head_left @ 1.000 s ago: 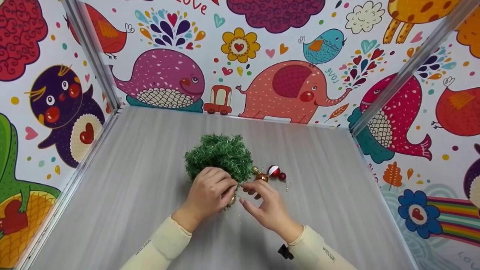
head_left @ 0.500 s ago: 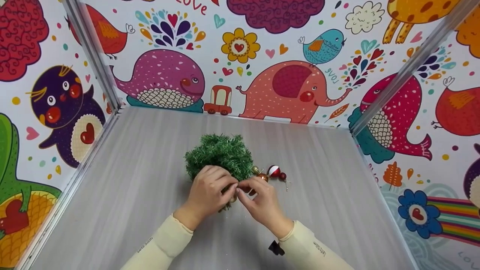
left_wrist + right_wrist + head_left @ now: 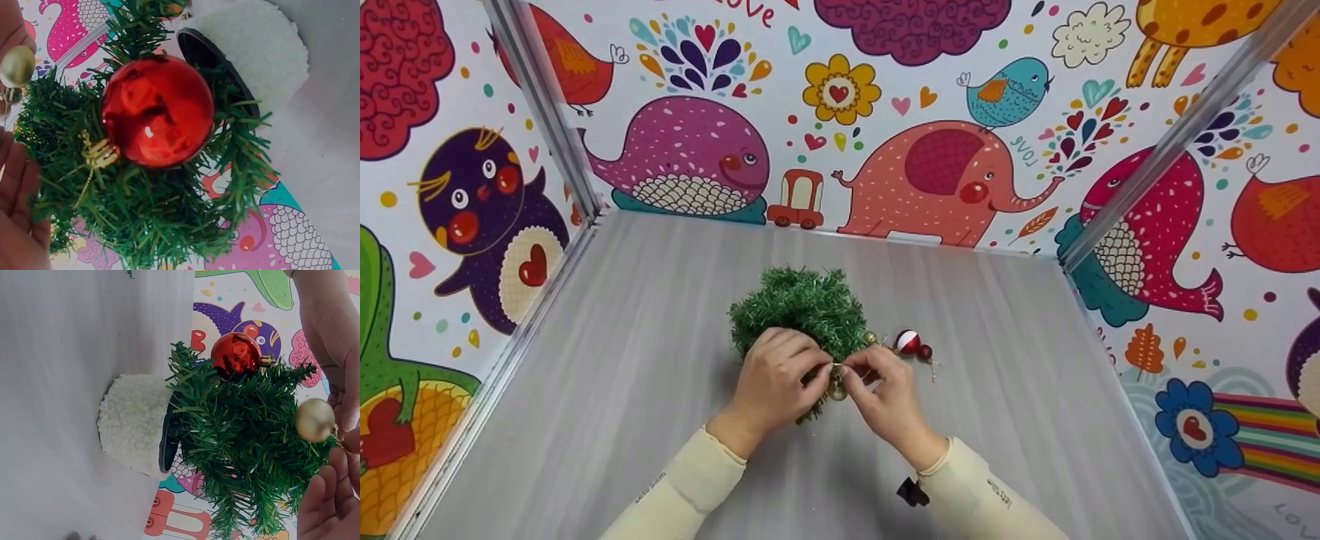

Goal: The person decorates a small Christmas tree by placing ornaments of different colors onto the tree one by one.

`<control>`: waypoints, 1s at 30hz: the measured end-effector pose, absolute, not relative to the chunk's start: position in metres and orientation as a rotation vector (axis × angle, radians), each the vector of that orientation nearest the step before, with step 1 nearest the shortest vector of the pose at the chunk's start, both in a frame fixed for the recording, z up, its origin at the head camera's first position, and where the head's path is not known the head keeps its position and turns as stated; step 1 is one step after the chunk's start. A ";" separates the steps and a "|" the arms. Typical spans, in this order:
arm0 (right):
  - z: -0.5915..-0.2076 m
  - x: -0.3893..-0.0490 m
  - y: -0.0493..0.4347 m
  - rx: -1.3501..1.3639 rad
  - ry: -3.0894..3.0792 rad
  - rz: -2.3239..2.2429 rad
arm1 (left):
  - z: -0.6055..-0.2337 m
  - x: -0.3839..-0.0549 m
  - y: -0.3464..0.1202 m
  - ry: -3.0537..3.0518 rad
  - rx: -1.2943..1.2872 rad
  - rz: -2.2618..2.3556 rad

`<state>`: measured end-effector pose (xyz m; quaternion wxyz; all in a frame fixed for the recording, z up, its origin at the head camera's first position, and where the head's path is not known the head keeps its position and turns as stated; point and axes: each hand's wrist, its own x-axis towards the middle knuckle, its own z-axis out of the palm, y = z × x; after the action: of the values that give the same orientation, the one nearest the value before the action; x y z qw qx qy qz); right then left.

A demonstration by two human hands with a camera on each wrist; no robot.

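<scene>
A small artificial Christmas tree [image 3: 802, 304] stands on the table, its white fuzzy pot [image 3: 135, 422] visible in the right wrist view. My left hand [image 3: 778, 379] is in front of the branches, thumb and forefinger pinching the gold cord of a Christmas bauble. My right hand [image 3: 889, 390] meets it from the right and pinches the same cord. The gold bauble [image 3: 838, 387] hangs just below both sets of fingertips; the right wrist view shows its matte ball [image 3: 315, 420] close against the green needles. A shiny red bauble [image 3: 158, 111] hangs on the tree's other side.
Right of the tree lie a red-and-white bauble [image 3: 908, 343], a small red one [image 3: 925, 352] and a small gold one [image 3: 870, 338]. My right hand covers part of this group. Printed panels [image 3: 840, 150] in metal frames enclose the table's back and sides.
The right hand has moved left and slightly up, its spread thumb and fingers closing on the cord at the left fingertips. The gold bauble now shows hanging between the hands.
</scene>
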<state>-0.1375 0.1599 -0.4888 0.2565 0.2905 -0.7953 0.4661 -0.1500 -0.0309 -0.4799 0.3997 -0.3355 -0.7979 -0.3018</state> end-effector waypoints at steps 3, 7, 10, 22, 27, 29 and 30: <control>-0.487 -0.140 0.158 0.770 -2.133 1.235 | -0.478 -0.152 -0.030 -1.997 -0.814 -0.769; -0.486 -0.143 0.157 0.734 -2.141 1.201 | -0.478 -0.154 -0.030 -1.981 -0.758 -0.775; -0.487 -0.146 0.157 0.706 -2.149 1.218 | -0.479 -0.155 -0.029 -1.988 -0.727 -0.774; -0.491 -0.152 0.154 0.664 -2.114 1.196 | -0.479 -0.153 -0.025 -2.032 -0.600 -0.796; -0.491 -0.152 0.156 0.647 -2.179 1.128 | -0.481 -0.154 -0.028 -2.068 -0.608 -0.734; -0.490 -0.152 0.157 0.654 -2.196 1.119 | -0.481 -0.155 -0.029 -2.084 -0.631 -0.707; -0.489 -0.152 0.157 0.657 -2.203 1.117 | -0.481 -0.155 -0.030 -2.090 -0.642 -0.697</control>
<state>-0.1516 0.1569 -0.4892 0.2887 0.2461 -0.8253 0.4184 -0.1552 -0.0300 -0.4813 0.4108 -0.2551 -0.8304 -0.2768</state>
